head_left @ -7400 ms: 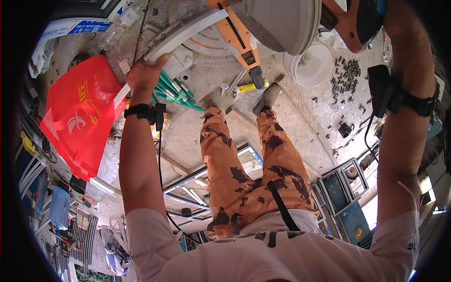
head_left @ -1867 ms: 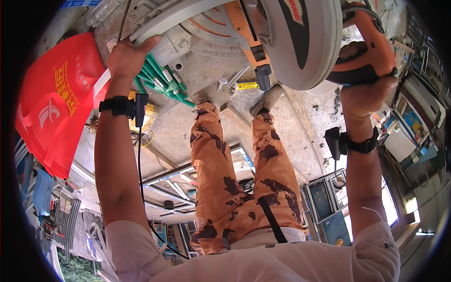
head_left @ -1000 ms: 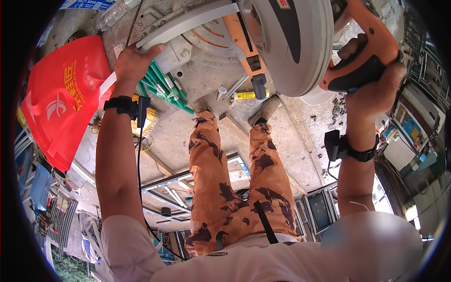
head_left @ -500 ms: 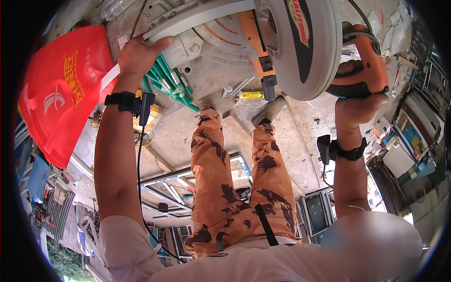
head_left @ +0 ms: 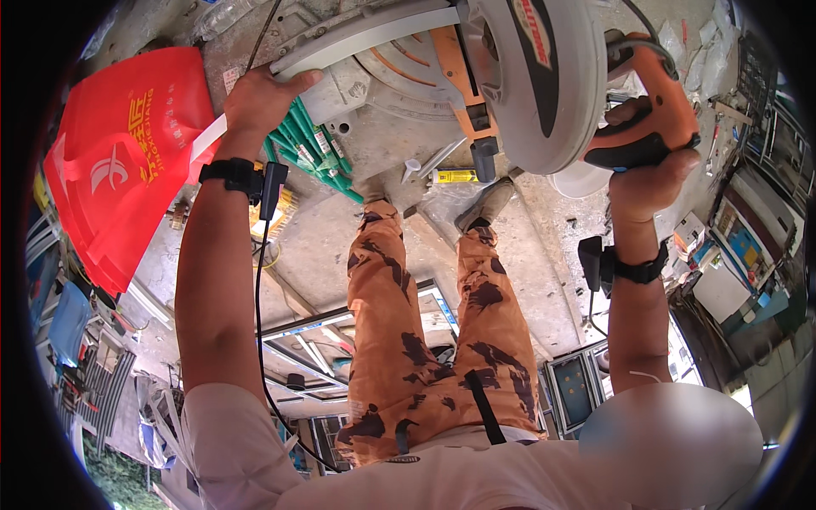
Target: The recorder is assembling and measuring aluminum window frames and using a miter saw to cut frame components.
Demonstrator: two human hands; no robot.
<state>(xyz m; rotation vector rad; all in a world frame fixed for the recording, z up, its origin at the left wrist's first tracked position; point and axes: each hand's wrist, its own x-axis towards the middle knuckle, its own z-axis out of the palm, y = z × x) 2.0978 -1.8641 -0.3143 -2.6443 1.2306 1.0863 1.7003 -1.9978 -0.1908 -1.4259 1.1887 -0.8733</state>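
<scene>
My right hand (head_left: 648, 183) is wrapped round the orange-and-black handle (head_left: 653, 119) of a miter saw. Its big grey blade guard (head_left: 544, 110) hides the blade. On the left, my left hand (head_left: 259, 106) grips a long white profile strip (head_left: 365, 41), thumb lying along it. The strip runs from the saw's grey base (head_left: 340, 89) leftward past my wrist, where its white end (head_left: 210, 136) lies over a red bag (head_left: 127, 161). Where strip and blade meet is hidden by the guard.
Green rods (head_left: 310, 144) lie beneath the saw base, left of my feet. A yellow tube (head_left: 455, 176) and a white bucket (head_left: 582, 180) are on the floor. Window frames (head_left: 310, 340) lie behind my legs; clutter lines the right side (head_left: 731, 255).
The saw's guard and handle have shifted slightly left, so more of the white bucket shows. Both hands keep their grips, and the whole view has shifted a little.
</scene>
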